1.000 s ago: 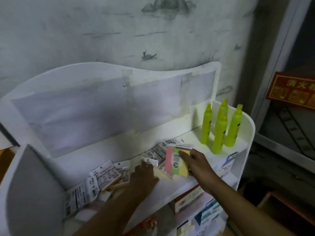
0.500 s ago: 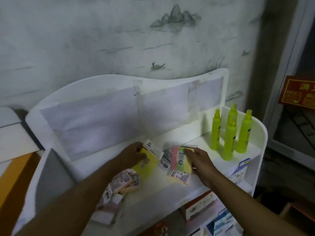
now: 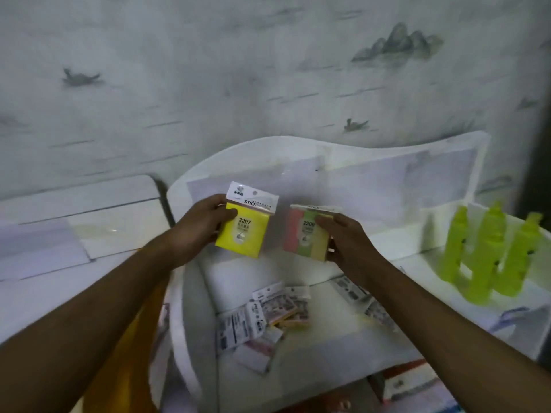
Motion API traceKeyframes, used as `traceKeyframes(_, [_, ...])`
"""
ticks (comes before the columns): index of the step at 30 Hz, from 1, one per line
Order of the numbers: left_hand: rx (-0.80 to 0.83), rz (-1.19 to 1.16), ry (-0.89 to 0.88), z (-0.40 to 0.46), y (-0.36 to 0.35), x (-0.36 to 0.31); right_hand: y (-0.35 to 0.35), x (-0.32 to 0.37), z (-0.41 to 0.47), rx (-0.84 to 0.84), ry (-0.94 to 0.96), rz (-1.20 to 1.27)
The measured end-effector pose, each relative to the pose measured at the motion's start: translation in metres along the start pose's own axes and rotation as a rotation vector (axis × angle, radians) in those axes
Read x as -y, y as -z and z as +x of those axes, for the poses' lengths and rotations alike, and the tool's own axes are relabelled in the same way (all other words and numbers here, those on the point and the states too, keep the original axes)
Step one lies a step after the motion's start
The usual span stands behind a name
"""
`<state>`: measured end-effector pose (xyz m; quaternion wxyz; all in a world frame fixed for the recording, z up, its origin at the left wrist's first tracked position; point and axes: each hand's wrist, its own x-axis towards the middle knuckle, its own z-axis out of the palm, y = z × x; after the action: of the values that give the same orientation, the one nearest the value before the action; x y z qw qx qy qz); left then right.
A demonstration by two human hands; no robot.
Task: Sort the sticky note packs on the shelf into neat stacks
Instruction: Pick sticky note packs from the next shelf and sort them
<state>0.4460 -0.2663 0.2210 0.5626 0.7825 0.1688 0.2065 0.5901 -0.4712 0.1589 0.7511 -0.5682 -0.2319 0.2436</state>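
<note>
My left hand grips a yellow sticky note pack marked 2207, held upright above the shelf. My right hand grips a pink, green and yellow striped pack marked 2209, beside the first and slightly lower. Both packs face me in front of the shelf's white back panel. Below them, several loose packs lie scattered face down on the white shelf, and two more packs show under my right forearm.
Three lime-green bottles stand at the shelf's right end. The curved white side panel bounds the shelf on the left. Boxes sit on a lower level at bottom right. A white surface lies to the left.
Both hands have lifted their packs up off the shelf and turned them face-on to me. The left hand picked up the yellow pack during this time. The view shifted left.
</note>
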Motion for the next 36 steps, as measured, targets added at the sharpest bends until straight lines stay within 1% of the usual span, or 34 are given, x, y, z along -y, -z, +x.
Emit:
traceKeyframes(4, [-0.040,-0.053,-0.019,-0.028,0.045,0.007,-0.070,0.014,-0.009,0.096,0.064,-0.064])
traceKeyframes(9, [-0.080,-0.127,-0.064,-0.068,0.127,0.011,-0.168,0.016,-0.027,0.135,0.132,-0.123])
traceKeyframes(12, [-0.077,-0.180,-0.050,-0.096,0.182,0.022,-0.235,0.012,-0.040,0.141,0.163,-0.170])
traceKeyframes(15, [-0.082,-0.188,-0.025,-0.123,0.235,0.045,-0.301,0.002,-0.053,0.122,0.206,-0.280])
traceKeyframes(20, [-0.079,-0.273,0.063,-0.167,0.298,0.107,-0.382,-0.041,-0.069,0.145,0.144,-0.378])
traceKeyframes(23, [-0.094,-0.289,0.124,-0.183,0.321,0.144,-0.407,-0.074,-0.077,0.156,0.138,-0.544])
traceKeyframes(26, [-0.174,-0.299,0.240,-0.186,0.337,0.181,-0.416,-0.100,-0.086,0.079,0.151,-0.697])
traceKeyframes(30, [-0.215,-0.303,0.371,-0.180,0.344,0.227,-0.415,-0.119,-0.096,0.003,0.102,-0.656])
traceKeyframes(33, [-0.245,-0.230,0.366,-0.171,0.345,0.250,-0.410,-0.132,-0.104,-0.029,0.088,-0.645])
traceKeyframes(36, [-0.282,-0.243,0.360,-0.155,0.337,0.261,-0.402,-0.144,-0.108,-0.025,0.027,-0.645])
